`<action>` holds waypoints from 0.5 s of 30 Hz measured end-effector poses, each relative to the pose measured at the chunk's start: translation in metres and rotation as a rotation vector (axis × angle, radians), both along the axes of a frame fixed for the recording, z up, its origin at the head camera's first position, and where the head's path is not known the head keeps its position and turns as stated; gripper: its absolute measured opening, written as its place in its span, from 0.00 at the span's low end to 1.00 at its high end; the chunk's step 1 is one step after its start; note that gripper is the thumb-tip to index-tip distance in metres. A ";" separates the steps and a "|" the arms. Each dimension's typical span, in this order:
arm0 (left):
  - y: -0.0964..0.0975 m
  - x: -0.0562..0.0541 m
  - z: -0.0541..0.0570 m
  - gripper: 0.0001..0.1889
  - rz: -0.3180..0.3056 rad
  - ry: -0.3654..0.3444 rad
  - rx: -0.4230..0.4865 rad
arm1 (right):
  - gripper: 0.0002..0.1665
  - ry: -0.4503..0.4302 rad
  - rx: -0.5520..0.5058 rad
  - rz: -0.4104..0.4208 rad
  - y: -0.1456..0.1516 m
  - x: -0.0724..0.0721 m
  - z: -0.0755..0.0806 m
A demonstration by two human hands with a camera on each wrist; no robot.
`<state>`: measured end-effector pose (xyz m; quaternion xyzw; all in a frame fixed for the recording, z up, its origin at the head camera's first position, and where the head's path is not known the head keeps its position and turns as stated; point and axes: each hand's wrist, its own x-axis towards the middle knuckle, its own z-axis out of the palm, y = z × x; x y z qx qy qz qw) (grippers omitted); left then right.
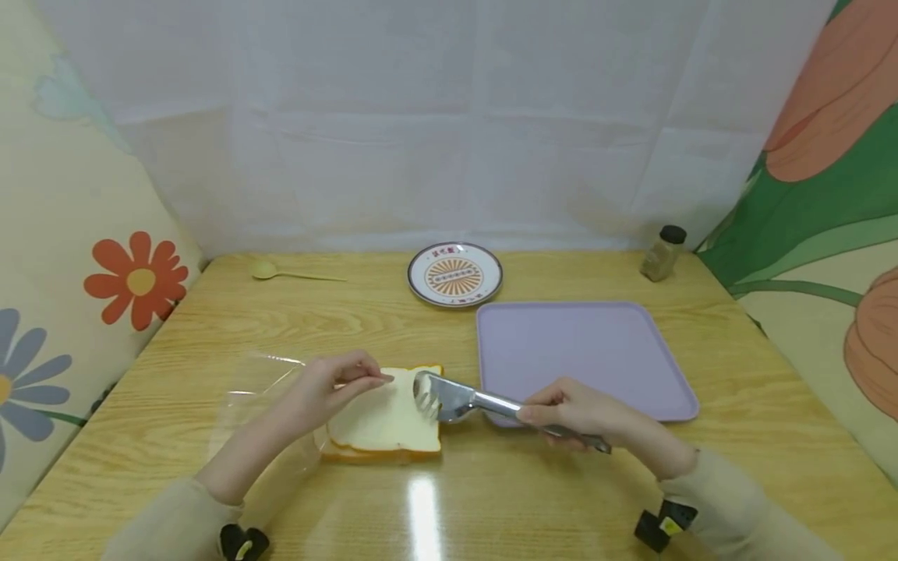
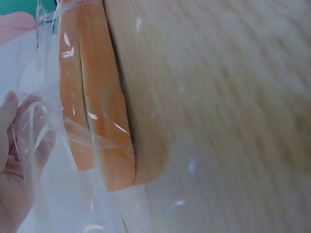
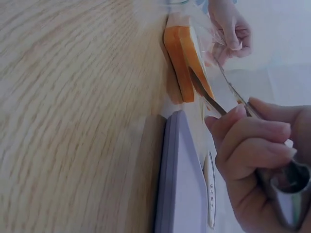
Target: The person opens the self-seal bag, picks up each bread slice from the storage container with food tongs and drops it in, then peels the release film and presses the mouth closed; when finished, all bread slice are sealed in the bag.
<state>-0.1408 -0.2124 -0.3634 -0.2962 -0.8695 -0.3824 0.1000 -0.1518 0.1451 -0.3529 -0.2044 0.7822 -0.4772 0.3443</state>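
Two stacked slices of bread (image 1: 386, 421) lie on the table, partly inside a clear plastic bag (image 1: 238, 405). With thumb and fingers, my left hand (image 1: 330, 389) pinches the film of the bag over the top slice. My right hand (image 1: 571, 409) grips metal tongs (image 1: 494, 403) by the handle. One arm of the tongs (image 3: 211, 99) reaches between the two slices in the right wrist view, and the other is above the top one. The brown crusts (image 2: 97, 92) show through the film in the left wrist view.
A lilac tray (image 1: 561, 343) lies right of the bread, under the right hand's side. Behind stands a round patterned plate (image 1: 454, 274). A yellow spoon (image 1: 266, 270) is at the back left, a jar with a black lid (image 1: 662, 253) at the back right.
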 end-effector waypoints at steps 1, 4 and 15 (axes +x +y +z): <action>0.000 0.000 0.000 0.05 0.013 -0.014 -0.007 | 0.20 0.008 0.001 -0.008 -0.001 0.000 -0.001; -0.001 0.002 -0.001 0.09 0.061 -0.025 -0.067 | 0.18 0.034 0.007 -0.025 -0.003 0.001 -0.002; 0.002 0.002 -0.008 0.08 0.102 0.203 -0.025 | 0.21 -0.082 -0.086 0.030 0.003 -0.008 -0.005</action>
